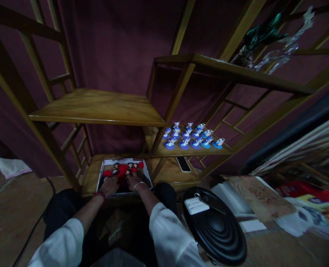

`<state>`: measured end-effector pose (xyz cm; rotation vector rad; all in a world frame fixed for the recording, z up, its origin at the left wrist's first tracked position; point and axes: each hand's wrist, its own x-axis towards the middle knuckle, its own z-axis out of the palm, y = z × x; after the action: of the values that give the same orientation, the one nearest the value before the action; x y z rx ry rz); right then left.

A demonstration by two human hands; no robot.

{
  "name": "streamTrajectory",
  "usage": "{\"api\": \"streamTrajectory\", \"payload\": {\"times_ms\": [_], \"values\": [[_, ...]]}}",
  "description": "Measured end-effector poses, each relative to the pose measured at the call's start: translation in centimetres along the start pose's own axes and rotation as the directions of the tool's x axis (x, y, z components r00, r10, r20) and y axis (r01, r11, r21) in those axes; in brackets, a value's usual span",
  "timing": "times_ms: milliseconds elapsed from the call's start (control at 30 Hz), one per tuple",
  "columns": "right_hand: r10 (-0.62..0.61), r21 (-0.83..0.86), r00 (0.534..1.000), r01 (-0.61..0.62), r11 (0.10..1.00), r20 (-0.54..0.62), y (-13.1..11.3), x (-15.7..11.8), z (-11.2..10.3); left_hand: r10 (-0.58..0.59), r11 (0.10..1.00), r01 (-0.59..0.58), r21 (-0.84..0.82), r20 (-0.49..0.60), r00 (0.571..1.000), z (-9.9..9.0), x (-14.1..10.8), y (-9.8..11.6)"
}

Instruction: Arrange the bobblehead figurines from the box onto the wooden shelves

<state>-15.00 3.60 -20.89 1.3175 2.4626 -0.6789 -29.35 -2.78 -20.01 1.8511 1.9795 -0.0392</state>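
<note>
A shallow white cardboard box (148,177) sits on the low wooden shelf in front of me. Inside it lie several small red-and-black figurines (122,169). My left hand (110,186) reaches into the left part of the box, its fingers curled at a figurine with a red top (107,173). Toward the right part, my right hand (135,180) has its fingers closed around another small figurine (128,172), partly hidden by them. A red beaded bracelet (100,195) circles my left wrist, and a silver bangle (138,184) my right.
On a slightly higher shelf (164,151) stand rows of purple and blue figurines (186,137). A phone (183,164) lies below them. An upper wooden shelf (103,107) overhangs the box. At right are a black round stool (217,226) with a white case (196,205) and bags (317,211).
</note>
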Motion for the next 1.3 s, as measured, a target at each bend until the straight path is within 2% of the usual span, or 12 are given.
{"api": "streamTrajectory", "payload": {"times_ms": [167,500,833,1300], "values": [[-0.006,0.005,1.0,0.006,1.0,-0.012,-0.1,-0.23,-0.06,-0.016,0.999,0.015,-0.037,-0.012,1.0,0.44,0.18,-0.17],[0.01,0.004,1.0,-0.01,1.0,-0.009,-0.28,-0.08,-0.07,-0.016,0.999,0.014,-0.047,-0.028,0.999,-0.28,-0.02,0.08],[-0.007,-0.004,1.0,0.007,1.0,-0.016,-0.03,0.36,0.32,-0.016,0.999,0.013,-0.036,-0.084,0.996,0.39,0.3,-0.46],[0.003,-0.009,1.0,-0.003,1.0,-0.002,-0.41,-0.17,-0.14,-0.032,0.997,0.028,-0.072,-0.063,0.997,-0.46,0.01,0.13]]}}
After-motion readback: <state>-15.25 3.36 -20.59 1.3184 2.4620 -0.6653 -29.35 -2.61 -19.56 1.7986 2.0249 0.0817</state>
